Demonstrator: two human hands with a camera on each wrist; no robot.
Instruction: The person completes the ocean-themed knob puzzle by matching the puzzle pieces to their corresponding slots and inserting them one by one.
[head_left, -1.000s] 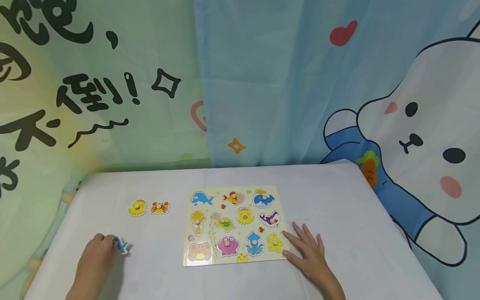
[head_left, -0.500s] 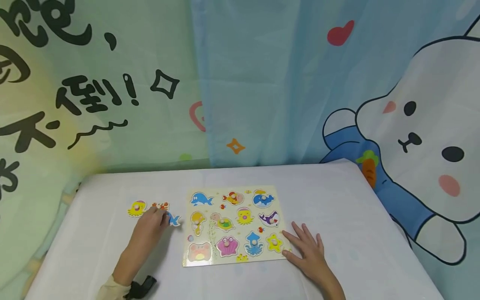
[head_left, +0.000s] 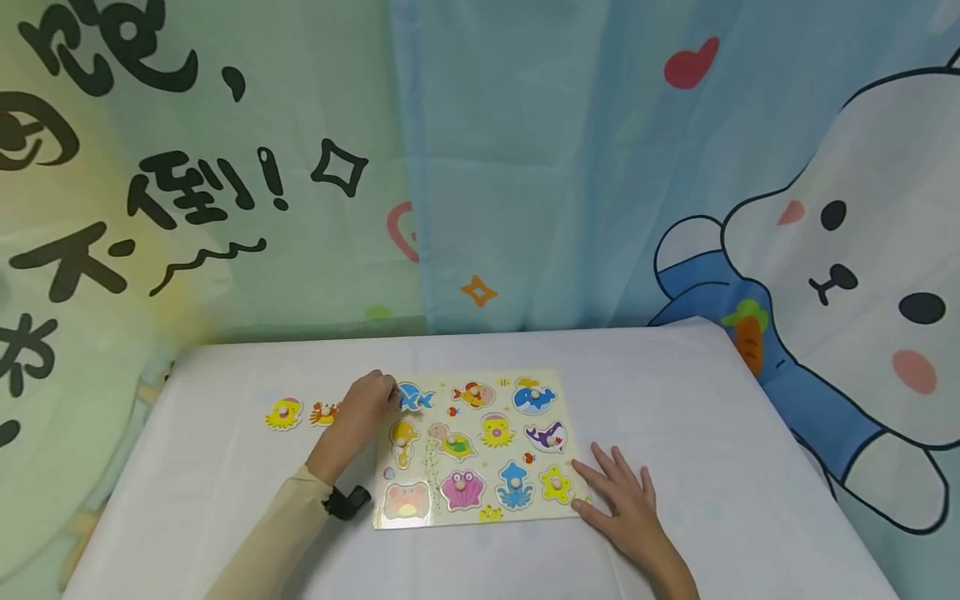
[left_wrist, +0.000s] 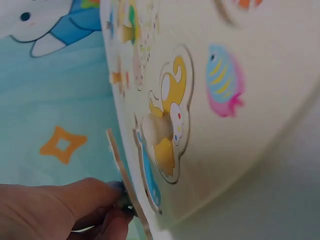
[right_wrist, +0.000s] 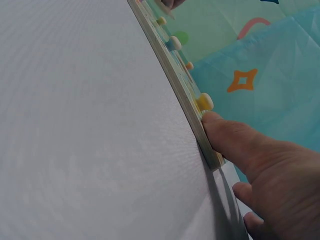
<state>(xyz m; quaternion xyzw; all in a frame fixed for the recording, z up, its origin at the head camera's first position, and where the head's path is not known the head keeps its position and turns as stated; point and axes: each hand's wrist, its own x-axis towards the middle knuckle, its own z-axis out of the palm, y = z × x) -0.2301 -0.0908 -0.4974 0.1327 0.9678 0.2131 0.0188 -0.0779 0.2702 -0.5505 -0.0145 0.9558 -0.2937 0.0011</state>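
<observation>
My left hand (head_left: pixel 363 417) pinches a blue-and-white sea-animal puzzle piece (head_left: pixel 424 401) at the upper left corner of the pale yellow puzzle board (head_left: pixel 480 462). From the left wrist view, the wooden piece (left_wrist: pixel 129 182) appears edge-on, tilted close over the blue dolphin picture (left_wrist: pixel 150 175), and the fingers hide its knob. Beside that picture a yellow seahorse piece (left_wrist: pixel 165 130) with a wooden knob sits in the board. At the board's right edge my right hand (head_left: pixel 622 504) rests with fingers spread, its thumb (right_wrist: pixel 225 135) against the edge near the yellow starfish piece (head_left: pixel 556 483).
Left of the board lie a yellow octopus piece (head_left: pixel 284 414) and a red crab piece (head_left: pixel 324 413), the crab partly behind the left hand. Several knobbed pieces sit in the board. A white cloth (head_left: pixel 225 467) covers the table, and a printed curtain (head_left: pixel 525 167) hangs behind it.
My left hand has carried the blue piece from the table's left side, past the crab, to the board's upper left corner. The right hand has stayed at the board's edge.
</observation>
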